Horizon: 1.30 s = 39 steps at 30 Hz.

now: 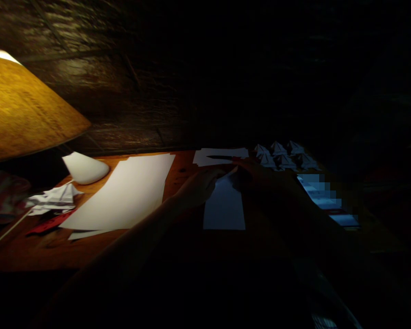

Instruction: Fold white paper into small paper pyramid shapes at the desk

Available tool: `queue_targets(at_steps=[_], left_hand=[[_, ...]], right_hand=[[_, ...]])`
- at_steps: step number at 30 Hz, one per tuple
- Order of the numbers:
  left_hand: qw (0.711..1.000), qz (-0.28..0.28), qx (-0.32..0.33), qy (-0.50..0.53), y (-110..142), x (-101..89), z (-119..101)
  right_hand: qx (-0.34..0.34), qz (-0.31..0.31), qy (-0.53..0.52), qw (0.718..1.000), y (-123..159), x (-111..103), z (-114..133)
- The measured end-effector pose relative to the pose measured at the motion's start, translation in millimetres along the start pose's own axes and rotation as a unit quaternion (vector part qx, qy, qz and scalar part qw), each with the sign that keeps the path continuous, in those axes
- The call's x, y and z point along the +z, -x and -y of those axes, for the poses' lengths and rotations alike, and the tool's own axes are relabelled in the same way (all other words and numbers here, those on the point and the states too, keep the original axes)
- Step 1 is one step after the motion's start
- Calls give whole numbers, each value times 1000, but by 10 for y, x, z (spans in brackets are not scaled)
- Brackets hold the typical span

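A narrow white sheet of paper (224, 210) lies on the wooden table in front of me, its far end folded in towards a point. At the upper left edge, my left hand (205, 183) has its fingers closed on the sheet. My right hand (248, 173), very dim in shadow, pinches the fold at the upper right. Just beyond the hands, a dark pointed blade with a red handle (238, 160) rests over a stack of white paper (202, 156). Deep shadow hides most of the right fingers and forearm.
Large white sheets (123, 196) lie to the left, with a curled paper (85, 168), a crumpled folded paper (56, 198) and a red item (51, 223). A lampshade (30, 109) hangs at upper left. Several folded paper figures (286, 162) stand behind a lit screen (320, 198).
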<state>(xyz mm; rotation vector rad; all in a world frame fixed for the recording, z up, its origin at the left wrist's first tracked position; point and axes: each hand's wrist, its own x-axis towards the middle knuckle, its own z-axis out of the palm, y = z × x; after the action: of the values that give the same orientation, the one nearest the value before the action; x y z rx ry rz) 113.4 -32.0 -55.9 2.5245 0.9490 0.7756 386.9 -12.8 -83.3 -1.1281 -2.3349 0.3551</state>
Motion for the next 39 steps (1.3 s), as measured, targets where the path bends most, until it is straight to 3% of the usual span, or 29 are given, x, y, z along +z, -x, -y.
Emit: queue_targets(at_steps=[10,17,21,26,39], left_hand=[[1000,-12,-11,12,34,9,23],[999,-36,-4,25,11,-22,-24],[998,-62,-27,-7,18,-73,-72],[994,-88,-54,-18,11,-100,-115],[995,-90,-48,-7,6,-109,-108]], right_hand=[[-39,-3,-34,999,-12,-146,140],[-64,-43,-39,996,-22,-180,224],[-31,-47,-33,998,-39,-190,252],[41,-110,-7,993,-49,-213,278],[69,-121,10,990,-68,-290,342]])
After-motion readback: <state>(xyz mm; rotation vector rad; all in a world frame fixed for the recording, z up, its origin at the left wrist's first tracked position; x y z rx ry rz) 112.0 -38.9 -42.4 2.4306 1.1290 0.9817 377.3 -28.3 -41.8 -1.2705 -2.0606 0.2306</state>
